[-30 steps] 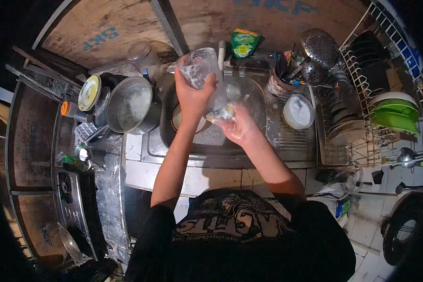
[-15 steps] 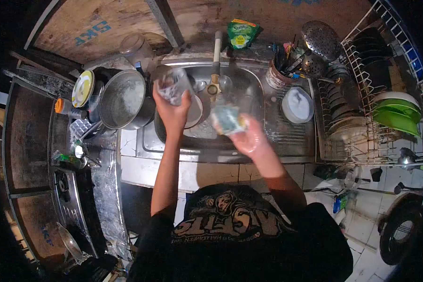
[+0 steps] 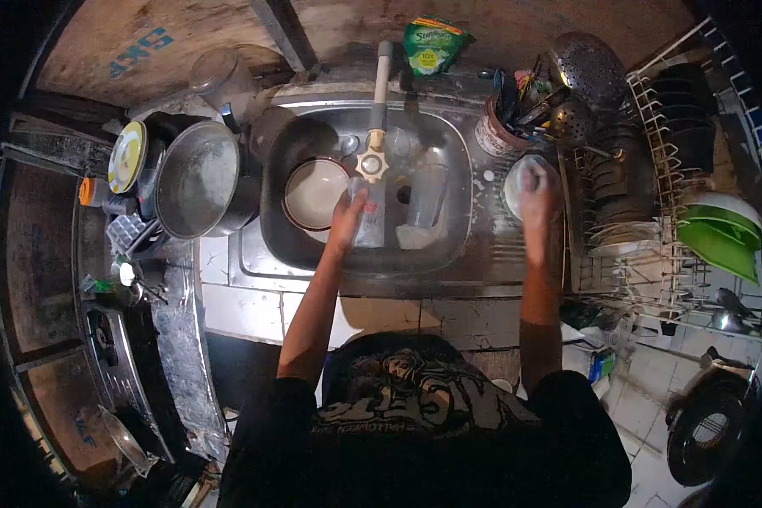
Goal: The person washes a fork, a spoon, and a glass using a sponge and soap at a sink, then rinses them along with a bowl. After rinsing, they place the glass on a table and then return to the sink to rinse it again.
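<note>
My left hand [image 3: 347, 218] is closed on a clear plastic container [image 3: 370, 222], held low in the sink just below the tap [image 3: 371, 163]. Beside it a white bowl with a dark rim [image 3: 315, 195] lies in the basin, and a clear cup [image 3: 427, 193] rests to the right. My right hand [image 3: 535, 190], blurred, is at the white soap tub [image 3: 516, 196] on the drainboard. Its fingers are closed over the tub's opening, and what they hold is too blurred to make out.
A large pot [image 3: 197, 179] stands left of the sink [image 3: 267, 237]. Behind are a green pouch [image 3: 432, 46] and a utensil holder [image 3: 494, 131]. A dish rack [image 3: 652, 161] with green bowls [image 3: 720, 233] is at right, a stove [image 3: 131, 372] at lower left.
My left hand has lowered the clear container into the sink. My right hand has moved right, from above the basin to the soap tub; the green-and-white sponge it carried no longer shows clearly.
</note>
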A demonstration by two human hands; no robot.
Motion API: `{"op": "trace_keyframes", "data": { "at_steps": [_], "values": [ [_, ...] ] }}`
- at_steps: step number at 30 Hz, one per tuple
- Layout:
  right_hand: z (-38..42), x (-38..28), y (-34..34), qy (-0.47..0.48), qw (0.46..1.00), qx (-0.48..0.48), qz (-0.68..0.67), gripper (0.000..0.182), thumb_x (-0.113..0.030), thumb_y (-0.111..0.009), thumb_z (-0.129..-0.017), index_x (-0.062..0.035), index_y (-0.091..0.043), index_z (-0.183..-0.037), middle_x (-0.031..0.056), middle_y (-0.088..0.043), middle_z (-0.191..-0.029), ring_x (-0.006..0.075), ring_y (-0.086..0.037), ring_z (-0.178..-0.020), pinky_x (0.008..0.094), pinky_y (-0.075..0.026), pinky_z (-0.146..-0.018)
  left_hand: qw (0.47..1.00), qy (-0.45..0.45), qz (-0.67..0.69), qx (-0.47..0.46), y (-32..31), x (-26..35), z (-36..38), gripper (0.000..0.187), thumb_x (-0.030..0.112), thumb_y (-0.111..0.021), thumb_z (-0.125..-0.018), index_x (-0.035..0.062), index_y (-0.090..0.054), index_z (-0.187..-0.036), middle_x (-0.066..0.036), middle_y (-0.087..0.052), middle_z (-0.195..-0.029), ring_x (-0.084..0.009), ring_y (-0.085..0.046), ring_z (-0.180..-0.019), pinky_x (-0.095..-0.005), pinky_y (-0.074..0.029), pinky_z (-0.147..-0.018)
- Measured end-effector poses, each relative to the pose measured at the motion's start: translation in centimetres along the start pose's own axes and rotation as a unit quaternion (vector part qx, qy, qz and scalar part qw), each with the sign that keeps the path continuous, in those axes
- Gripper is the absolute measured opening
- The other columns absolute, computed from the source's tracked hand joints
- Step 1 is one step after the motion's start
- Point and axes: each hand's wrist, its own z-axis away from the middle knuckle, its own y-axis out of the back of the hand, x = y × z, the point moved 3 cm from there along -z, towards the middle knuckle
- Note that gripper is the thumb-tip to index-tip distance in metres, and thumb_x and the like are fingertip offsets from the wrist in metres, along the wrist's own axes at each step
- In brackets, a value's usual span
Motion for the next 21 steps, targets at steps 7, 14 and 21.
{"op": "trace_keyframes", "data": {
  "at_steps": [7,14,21],
  "values": [
    [12.9,-18.1,-10.0,0.147,0.94,-0.24,-0.191,0.036,-0.023,-0.045,-0.093,0.0,-0.047,-0.122,0.024,-0.054,-0.121,0.0366,-0.048,-0.118,0.0413,-0.04,-0.097,0.976,0.075,0.183,-0.091,-0.1,-5.2,-3.5,0.052,0.043,-0.046,-0.094,0.0025,-0.046,-0.126,-0.011,-0.061,-0.109,-0.0216,-0.062,-0.092,-0.0367,-0.05,-0.082],
    [14.8,-19.6,-20.8,-0.006,0.808,-0.404,-0.429,0.035,-0.015,-0.039,-0.096,0.0025,-0.043,-0.125,0.0227,-0.047,-0.128,0.0326,-0.046,-0.119,0.039,-0.036,-0.098,0.936,0.125,0.312,-0.105,1.0,0.0,0.2,0.05,0.043,-0.041,-0.096,0.0068,-0.044,-0.13,-0.011,-0.057,-0.12,-0.0247,-0.058,-0.107,-0.0395,-0.045,-0.093],
    [13.3,-20.6,-25.7,-0.135,0.723,-0.305,-0.605,0.028,-0.012,-0.05,-0.092,-0.0005,-0.053,-0.117,0.0086,-0.059,-0.112,0.0211,-0.055,-0.106,0.0301,-0.044,-0.092,0.936,0.136,0.285,-0.152,3.3,-0.5,-1.5,0.051,0.043,-0.042,-0.096,0.0052,-0.044,-0.131,-0.011,-0.054,-0.125,-0.0244,-0.054,-0.112,-0.0392,-0.042,-0.096]
  ]
}}
